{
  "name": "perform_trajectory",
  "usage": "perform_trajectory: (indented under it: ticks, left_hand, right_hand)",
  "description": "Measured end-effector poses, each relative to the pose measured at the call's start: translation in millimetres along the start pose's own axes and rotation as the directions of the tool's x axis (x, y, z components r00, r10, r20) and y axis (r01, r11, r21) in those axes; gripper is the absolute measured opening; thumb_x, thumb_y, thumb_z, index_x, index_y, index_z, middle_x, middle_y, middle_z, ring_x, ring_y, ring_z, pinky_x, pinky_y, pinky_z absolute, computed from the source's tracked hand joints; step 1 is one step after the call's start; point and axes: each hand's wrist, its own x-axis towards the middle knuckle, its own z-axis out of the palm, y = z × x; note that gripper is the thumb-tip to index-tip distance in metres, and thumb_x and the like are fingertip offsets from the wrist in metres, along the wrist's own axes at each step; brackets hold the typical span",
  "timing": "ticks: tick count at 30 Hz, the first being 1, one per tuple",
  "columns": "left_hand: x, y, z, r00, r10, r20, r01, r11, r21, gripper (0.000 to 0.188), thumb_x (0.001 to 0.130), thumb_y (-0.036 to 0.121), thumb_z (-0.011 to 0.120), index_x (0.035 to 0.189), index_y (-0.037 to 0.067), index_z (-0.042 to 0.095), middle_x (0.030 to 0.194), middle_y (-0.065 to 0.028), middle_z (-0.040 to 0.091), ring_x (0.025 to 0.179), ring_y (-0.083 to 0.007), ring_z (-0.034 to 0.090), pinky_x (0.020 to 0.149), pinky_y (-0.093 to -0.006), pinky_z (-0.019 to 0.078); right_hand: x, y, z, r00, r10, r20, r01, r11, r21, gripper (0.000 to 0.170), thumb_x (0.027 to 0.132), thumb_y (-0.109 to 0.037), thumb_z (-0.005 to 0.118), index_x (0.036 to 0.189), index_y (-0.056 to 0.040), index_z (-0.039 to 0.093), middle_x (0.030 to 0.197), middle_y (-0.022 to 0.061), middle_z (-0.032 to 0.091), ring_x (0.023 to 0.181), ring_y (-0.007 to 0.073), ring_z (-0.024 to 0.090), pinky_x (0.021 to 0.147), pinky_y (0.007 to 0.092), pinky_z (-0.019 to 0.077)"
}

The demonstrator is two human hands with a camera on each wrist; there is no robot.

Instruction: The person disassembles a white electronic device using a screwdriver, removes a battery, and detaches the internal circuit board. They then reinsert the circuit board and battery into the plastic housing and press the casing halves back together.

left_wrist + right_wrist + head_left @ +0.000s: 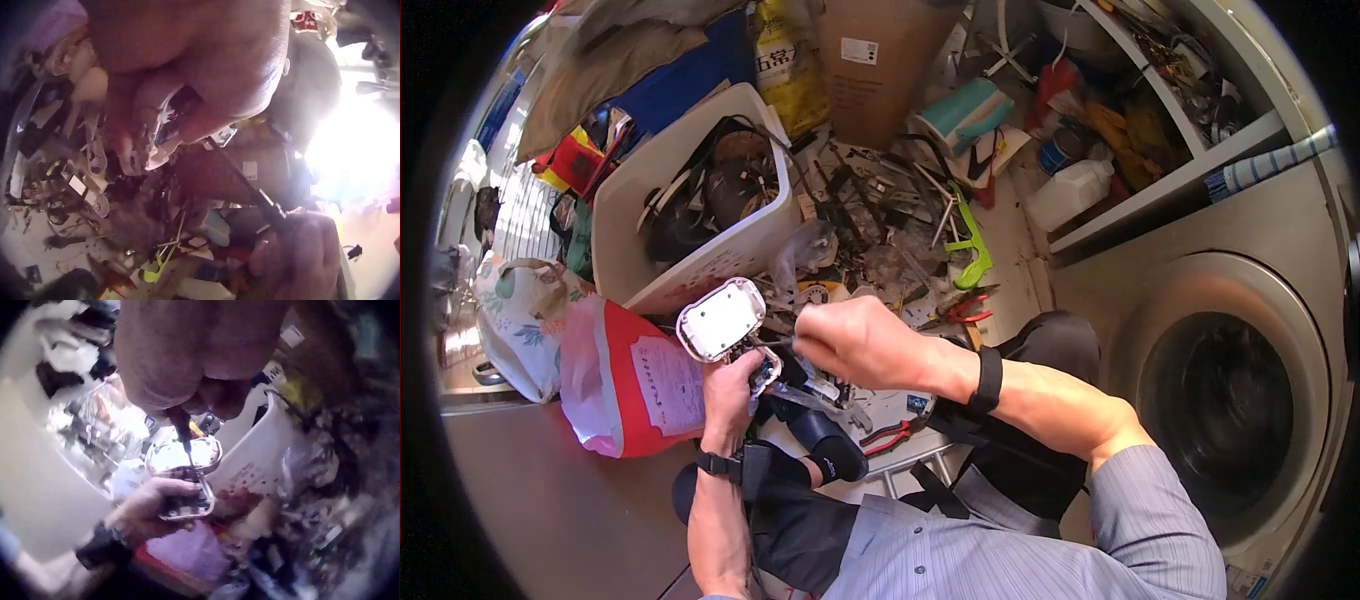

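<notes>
My left hand [728, 405] grips an opened white plastic casing [722, 318], its smooth pale half tilted up and its other half showing inner parts near the thumb. In my right hand [865, 342] is a screwdriver [240, 175], held by its dark handle with the fingers curled round it. The thin shaft points into the opened half of the casing, close to the left thumb, as the right wrist view shows. The screwdriver's tip is hidden among the inner parts. Both hands are above the cluttered floor, in front of the lap.
A white bin [690, 270] full of dark items stands beyond the casing, with a red and white bag [622, 370] beside it. Red-handled pliers [887, 436] lie near the feet. Scraps and a green tool [972, 250] cover the floor. A washing machine [1115, 300] stands at right.
</notes>
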Motion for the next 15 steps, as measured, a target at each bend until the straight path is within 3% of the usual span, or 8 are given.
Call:
perform_trajectory:
  ticks: [1,6,7,9,10,12,13,15]
  left_hand:
    - [1,3,-4,0.998,-0.060,0.014,0.060,0.998,0.013,0.013,0.091,0.007,0.067,0.101,0.000,0.072,0.084,-0.0069,0.074,0.064,-0.0157,0.071,0.050,-0.0294,0.0573]
    - [8,1,-8,0.995,-0.102,0.004,0.102,0.994,-0.032,0.014,0.089,0.007,0.069,0.100,0.000,0.073,0.085,-0.0077,0.075,0.065,-0.0160,0.071,0.054,-0.0294,0.0572]
    - [9,1,-5,0.996,-0.090,-0.010,0.090,0.996,-0.021,0.014,0.089,0.007,0.069,0.099,-0.001,0.073,0.086,-0.0082,0.075,0.065,-0.0163,0.071,0.055,-0.0290,0.0569]
    - [12,-4,1,0.999,0.004,-0.037,-0.003,1.000,0.031,0.014,0.091,0.009,0.068,0.099,0.000,0.074,0.084,-0.0072,0.075,0.064,-0.0153,0.070,0.052,-0.0284,0.0561]
    - [12,-6,3,0.994,0.096,-0.054,-0.091,0.992,0.089,0.014,0.094,0.012,0.067,0.099,0.001,0.074,0.083,-0.0061,0.075,0.063,-0.0143,0.070,0.050,-0.0278,0.0552]
    - [11,-5,0,0.999,0.023,-0.029,-0.021,0.998,0.057,0.014,0.093,0.010,0.066,0.101,0.001,0.073,0.083,-0.0067,0.075,0.063,-0.0153,0.070,0.050,-0.0283,0.0557]
    - [8,0,-1,0.998,-0.056,0.014,0.056,0.998,0.015,0.014,0.093,0.010,0.066,0.102,0.001,0.073,0.083,-0.0072,0.075,0.063,-0.0159,0.071,0.050,-0.0286,0.0560]
    - [10,4,-4,0.984,-0.150,0.101,0.152,0.988,-0.019,0.014,0.093,0.009,0.065,0.101,0.001,0.073,0.085,-0.0081,0.076,0.065,-0.0177,0.072,0.050,-0.0298,0.0573]
  right_hand:
    - [0,1,0,0.990,-0.129,0.059,0.134,0.987,-0.086,0.021,0.090,-0.013,0.075,0.095,-0.0053,0.056,0.076,0.0149,0.058,0.075,0.0394,0.065,0.066,0.0493,0.0508]
    - [1,-5,0,0.990,-0.138,0.013,0.139,0.986,-0.097,0.022,0.092,-0.015,0.075,0.103,-0.0048,0.059,0.077,0.0149,0.062,0.074,0.0384,0.066,0.066,0.0484,0.0517]
    - [1,-13,4,0.995,0.054,-0.089,-0.053,0.999,0.006,0.022,0.094,-0.016,0.074,0.104,-0.0035,0.059,0.078,0.0163,0.064,0.074,0.0392,0.067,0.065,0.0481,0.0527]
    - [8,-23,4,0.901,0.399,-0.168,-0.374,0.913,0.166,0.024,0.098,-0.018,0.072,0.106,-0.0001,0.058,0.079,0.0204,0.070,0.072,0.0412,0.070,0.065,0.0475,0.0552]
    - [10,-21,4,0.903,0.397,-0.165,-0.371,0.913,0.168,0.024,0.098,-0.018,0.072,0.106,-0.0001,0.058,0.079,0.0204,0.070,0.072,0.0412,0.070,0.065,0.0475,0.0552]
    - [9,-14,5,0.940,0.289,-0.181,-0.297,0.955,-0.014,0.024,0.096,-0.016,0.074,0.107,-0.0016,0.059,0.077,0.0185,0.067,0.071,0.0398,0.068,0.066,0.0484,0.0552]
    - [12,-5,3,0.984,-0.081,-0.159,0.057,0.986,-0.155,0.027,0.092,-0.015,0.077,0.107,-0.0026,0.059,0.073,0.0154,0.064,0.069,0.0384,0.068,0.064,0.0471,0.0548]
    - [13,2,1,0.973,-0.199,-0.120,0.178,0.970,-0.168,0.028,0.090,-0.013,0.078,0.107,-0.0026,0.058,0.072,0.0138,0.062,0.067,0.0377,0.067,0.063,0.0466,0.0546]
